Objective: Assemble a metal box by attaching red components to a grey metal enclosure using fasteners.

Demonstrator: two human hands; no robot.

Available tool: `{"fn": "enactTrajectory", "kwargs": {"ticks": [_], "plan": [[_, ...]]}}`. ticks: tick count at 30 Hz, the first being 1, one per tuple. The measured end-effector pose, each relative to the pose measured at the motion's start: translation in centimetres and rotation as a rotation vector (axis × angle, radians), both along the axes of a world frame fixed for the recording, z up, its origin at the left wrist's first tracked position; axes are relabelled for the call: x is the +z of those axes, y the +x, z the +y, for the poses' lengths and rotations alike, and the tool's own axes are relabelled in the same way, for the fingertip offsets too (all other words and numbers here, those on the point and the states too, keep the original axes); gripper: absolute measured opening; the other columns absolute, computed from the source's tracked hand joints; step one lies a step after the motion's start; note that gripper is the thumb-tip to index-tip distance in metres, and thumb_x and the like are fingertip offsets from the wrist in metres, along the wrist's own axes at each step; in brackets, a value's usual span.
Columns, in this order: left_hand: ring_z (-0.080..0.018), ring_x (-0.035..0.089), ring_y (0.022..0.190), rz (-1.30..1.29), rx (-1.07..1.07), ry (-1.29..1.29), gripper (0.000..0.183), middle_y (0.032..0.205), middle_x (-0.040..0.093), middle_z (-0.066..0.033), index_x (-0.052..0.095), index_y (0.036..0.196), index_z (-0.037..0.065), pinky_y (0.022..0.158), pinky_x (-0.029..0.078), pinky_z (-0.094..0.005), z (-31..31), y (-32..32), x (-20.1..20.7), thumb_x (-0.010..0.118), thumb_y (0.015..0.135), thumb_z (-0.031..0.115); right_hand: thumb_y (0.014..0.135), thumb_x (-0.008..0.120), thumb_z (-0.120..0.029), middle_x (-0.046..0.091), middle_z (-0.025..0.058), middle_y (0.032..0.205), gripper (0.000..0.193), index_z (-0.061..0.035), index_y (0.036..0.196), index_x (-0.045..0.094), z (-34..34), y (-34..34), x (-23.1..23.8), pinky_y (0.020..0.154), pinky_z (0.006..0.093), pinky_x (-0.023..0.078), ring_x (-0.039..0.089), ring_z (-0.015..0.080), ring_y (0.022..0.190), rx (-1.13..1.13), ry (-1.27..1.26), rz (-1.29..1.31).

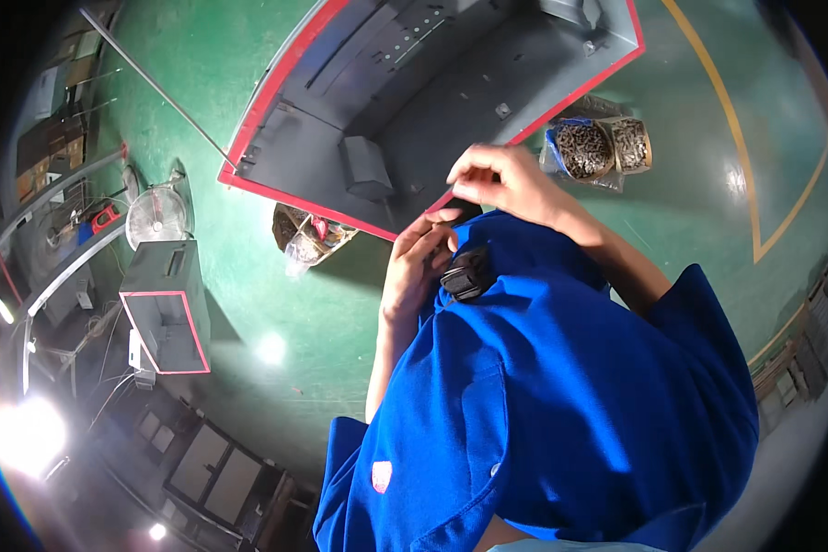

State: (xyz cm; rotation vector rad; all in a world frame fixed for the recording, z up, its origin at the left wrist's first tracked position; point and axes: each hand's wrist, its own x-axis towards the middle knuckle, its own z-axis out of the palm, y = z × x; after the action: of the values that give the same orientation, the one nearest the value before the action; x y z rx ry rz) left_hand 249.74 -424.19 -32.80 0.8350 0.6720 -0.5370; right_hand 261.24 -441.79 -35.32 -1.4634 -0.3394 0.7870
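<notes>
A large grey metal cabinet point(405, 166) lies open in front of me, its rim edged in red point(308, 210). At the rim's near side, my left hand point(416, 262) has its fingers bent and drawn together beside the red edge. What those fingers hold, if anything, is hidden. Just right of it and higher, my right hand point(506, 182) is closed, thumb and fingertips pressed together over the rim. Whatever is in that pinch is too small to make out. A black clip-like object point(467, 274) sits against my blue shirt, close to the left hand.
Bags of small metal parts point(584, 152) stand right of the cabinet; another bag with mixed contents point(311, 237) is at its near left. A thin rod point(156, 87) reaches the cabinet's left corner. Farther left are a fan point(158, 216) and a smaller red-edged grey cabinet point(198, 285).
</notes>
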Motion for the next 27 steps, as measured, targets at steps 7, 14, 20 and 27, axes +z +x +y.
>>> {"fn": "enactTrajectory", "kwargs": {"ticks": [7, 14, 20, 27], "plan": [[-0.0171, 0.053, 0.096, 0.026, 0.228, -0.226, 0.026, 0.102, 0.057, -0.0087, 0.053, 0.108, 0.003, 0.085, 0.042, -0.0305, -2.9, 1.6, -2.8, 0.039, 0.092, 0.018, 0.064, 0.07, -0.013, 0.058, 0.0053, 0.08, 0.019, -0.006, 0.078, 0.06, 0.2, -1.1, -1.2, 0.075, 0.0321, 0.049, 0.058, 0.0213, 0.078, 0.113, 0.0, -0.76], [-0.0223, 0.054, 0.104, 0.032, 0.276, -0.342, 0.033, 0.112, 0.057, -0.0105, 0.053, 0.115, 0.004, 0.092, 0.042, -0.0382, -3.2, 2.3, -6.3, 0.039, 0.094, 0.026, 0.062, 0.066, -0.012, 0.056, 0.0043, 0.086, 0.016, -0.0064, 0.074, 0.058, -0.6, 0.6, -2.0, 0.082, 0.0358, 0.046, 0.055, 0.0222, 0.087, 0.238, -0.115, -0.973], [-0.0242, 0.052, 0.11, 0.138, 0.294, -0.373, 0.035, 0.116, 0.055, -0.0125, 0.051, 0.117, 0.003, 0.096, 0.041, -0.0398, -3.2, 3.5, -6.7, 0.035, 0.096, 0.026, 0.069, 0.056, -0.015, 0.054, 0.0045, 0.08, 0.009, -0.006, 0.069, 0.056, 0.3, 0.8, -2.9, 0.075, 0.0354, 0.046, 0.056, 0.0206, 0.081, 0.211, -0.174, -1.149], [-0.0225, 0.055, 0.107, 0.03, 0.261, -0.381, 0.036, 0.115, 0.057, -0.0117, 0.051, 0.118, 0.003, 0.096, 0.041, -0.0393, -2.4, 3.8, -7.5, 0.037, 0.096, 0.028, 0.07, 0.057, -0.013, 0.054, 0.0055, 0.075, 0.008, -0.0051, 0.068, 0.055, 0.6, 1.4, -3.6, 0.072, 0.0354, 0.047, 0.057, 0.0225, 0.077, 0.192, -0.102, -1.096]]}}
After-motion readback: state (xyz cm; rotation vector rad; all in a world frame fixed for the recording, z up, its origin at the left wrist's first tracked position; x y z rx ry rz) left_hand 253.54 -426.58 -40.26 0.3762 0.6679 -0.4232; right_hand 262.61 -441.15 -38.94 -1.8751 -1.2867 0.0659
